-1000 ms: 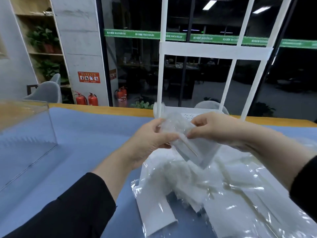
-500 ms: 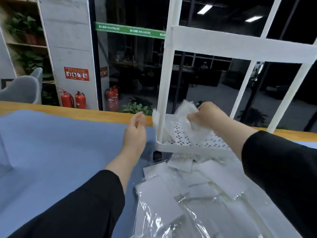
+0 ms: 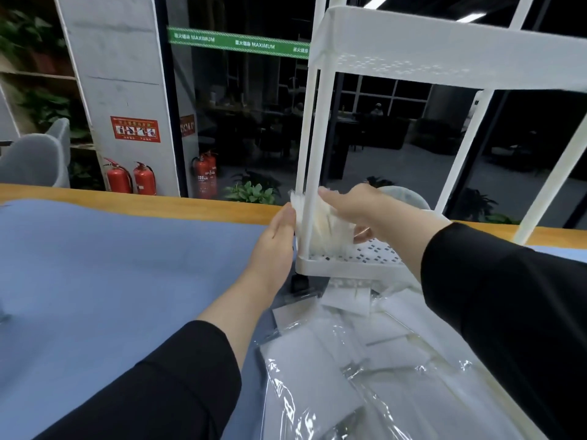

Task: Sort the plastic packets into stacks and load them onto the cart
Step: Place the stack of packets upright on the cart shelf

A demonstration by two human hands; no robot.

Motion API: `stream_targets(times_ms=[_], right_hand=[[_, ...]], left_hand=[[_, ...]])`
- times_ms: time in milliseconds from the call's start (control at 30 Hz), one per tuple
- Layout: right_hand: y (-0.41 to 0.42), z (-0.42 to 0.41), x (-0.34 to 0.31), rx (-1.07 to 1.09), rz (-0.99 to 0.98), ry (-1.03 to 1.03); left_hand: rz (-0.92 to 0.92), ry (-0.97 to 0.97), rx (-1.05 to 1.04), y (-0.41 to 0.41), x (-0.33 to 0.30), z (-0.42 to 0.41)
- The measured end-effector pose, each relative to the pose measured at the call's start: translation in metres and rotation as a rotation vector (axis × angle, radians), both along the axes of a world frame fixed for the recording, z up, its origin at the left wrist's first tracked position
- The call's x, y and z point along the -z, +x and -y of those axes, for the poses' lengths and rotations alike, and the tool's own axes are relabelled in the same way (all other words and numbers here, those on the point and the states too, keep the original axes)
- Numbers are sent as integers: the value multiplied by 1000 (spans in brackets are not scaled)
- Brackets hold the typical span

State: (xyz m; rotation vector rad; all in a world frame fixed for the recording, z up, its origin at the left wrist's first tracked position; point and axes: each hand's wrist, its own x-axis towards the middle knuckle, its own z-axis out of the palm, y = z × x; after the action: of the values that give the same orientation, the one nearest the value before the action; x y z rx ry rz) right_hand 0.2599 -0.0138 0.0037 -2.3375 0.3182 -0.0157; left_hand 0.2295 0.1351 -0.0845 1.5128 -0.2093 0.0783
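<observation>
A white cart with perforated shelves stands on the blue table cover; its corner post rises at the middle of the view. A stack of clear plastic packets stands on edge in the lower shelf's left corner, behind the post. My right hand grips the stack from the right, thumb on top. My left hand presses flat against the stack's left side, outside the post. Many more loose packets lie in a pile on the table in front of the cart.
A blue cloth covers the table, with a wooden edge at the far side. The cart's upper shelf hangs overhead. Behind the glass stand red fire extinguishers and a grey chair.
My right hand carried the packet stack from above the pile onto the cart's lower shelf. My left hand let go, then came back flat against the stack's left side. The view moved closer to the cart.
</observation>
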Motion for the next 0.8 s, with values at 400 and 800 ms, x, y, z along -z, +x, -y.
stream_targets(times_ms=[400, 800], right_hand=[[-20, 24, 23, -71, 193, 71], [-21, 40, 30, -33, 141, -8]], left_hand=[[-1, 49, -47, 5, 4, -2], [-68, -186, -136, 4, -5, -5]])
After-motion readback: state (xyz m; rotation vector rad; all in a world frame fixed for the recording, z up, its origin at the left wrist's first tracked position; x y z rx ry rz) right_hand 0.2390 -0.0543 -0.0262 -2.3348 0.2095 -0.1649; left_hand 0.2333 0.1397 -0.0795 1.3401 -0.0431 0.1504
